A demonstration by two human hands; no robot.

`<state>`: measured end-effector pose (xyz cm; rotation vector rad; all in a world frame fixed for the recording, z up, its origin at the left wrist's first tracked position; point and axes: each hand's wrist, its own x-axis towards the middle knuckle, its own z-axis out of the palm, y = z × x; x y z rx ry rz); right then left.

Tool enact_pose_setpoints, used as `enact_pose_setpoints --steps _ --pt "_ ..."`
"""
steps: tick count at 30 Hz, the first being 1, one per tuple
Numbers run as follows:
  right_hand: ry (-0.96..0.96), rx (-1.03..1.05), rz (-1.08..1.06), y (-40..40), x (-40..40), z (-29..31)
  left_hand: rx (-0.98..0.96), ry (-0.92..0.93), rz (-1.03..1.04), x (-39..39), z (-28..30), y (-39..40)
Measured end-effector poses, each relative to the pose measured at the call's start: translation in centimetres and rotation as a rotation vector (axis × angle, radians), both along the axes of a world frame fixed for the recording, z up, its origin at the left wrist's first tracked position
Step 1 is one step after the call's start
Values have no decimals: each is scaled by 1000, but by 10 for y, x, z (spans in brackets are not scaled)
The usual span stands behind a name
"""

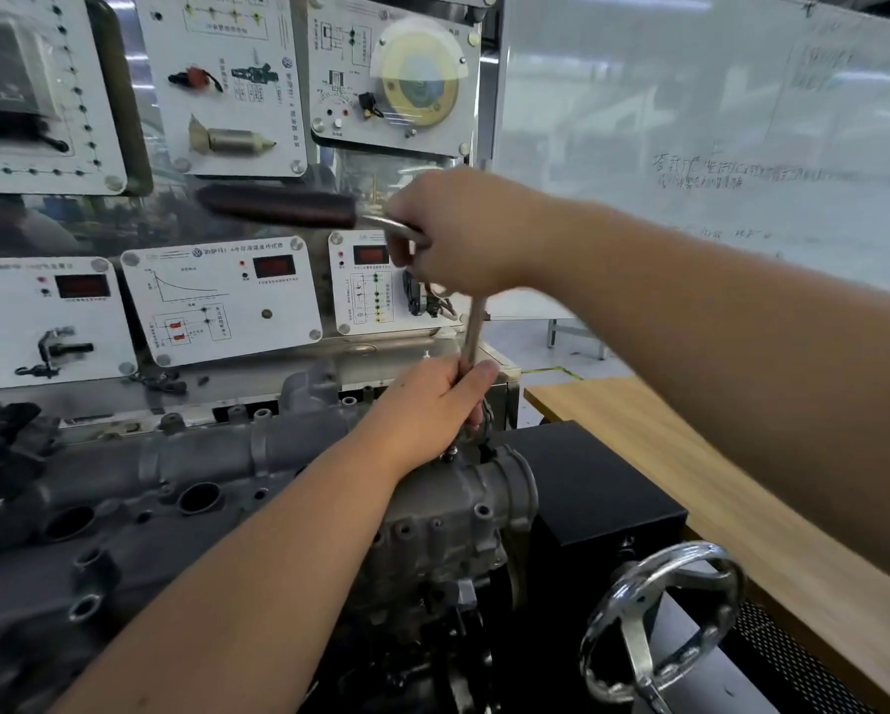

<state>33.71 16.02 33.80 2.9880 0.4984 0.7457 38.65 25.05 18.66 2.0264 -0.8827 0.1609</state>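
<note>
Two hands: both are on one tool. The right hand (463,234) is curled round the top bend of the wrench, and the left hand (435,404) is wrapped round its lower shaft.
Tool: a wrench (474,327) with a bare steel shaft standing nearly upright. A dark grip (278,206) juts left from the top and is blurred.
Where it sits: its lower end meets the top of the grey engine casting (200,456) at the right end, just above the round flange (522,487). The fastener is hidden by the left hand.
Handling, tool: likely stiff, fairly heavy steel. The bare shaft looks smooth and may slip in a palm, so the dark grip is the better place to apply turning force.
Handling, casting: judged heavy and rigid cast metal. Threads in such metal can strip if the shaft leans.
Hold advice: the low hand works best as a loose guide keeping the shaft square, while the top hand does the turning.
Nearby: a chrome handwheel (659,615) sits low right, sensor panels (221,296) stand behind, and a wooden bench (715,481) lies to the right.
</note>
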Motion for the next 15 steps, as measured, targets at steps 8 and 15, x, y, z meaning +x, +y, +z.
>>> enact_pose_setpoints --steps 8,15 --pt "-446 964 478 6 11 -84 -115 14 33 5 -2 -1" --pt "138 1898 433 -1 8 -71 -247 123 -93 9 -4 -5"
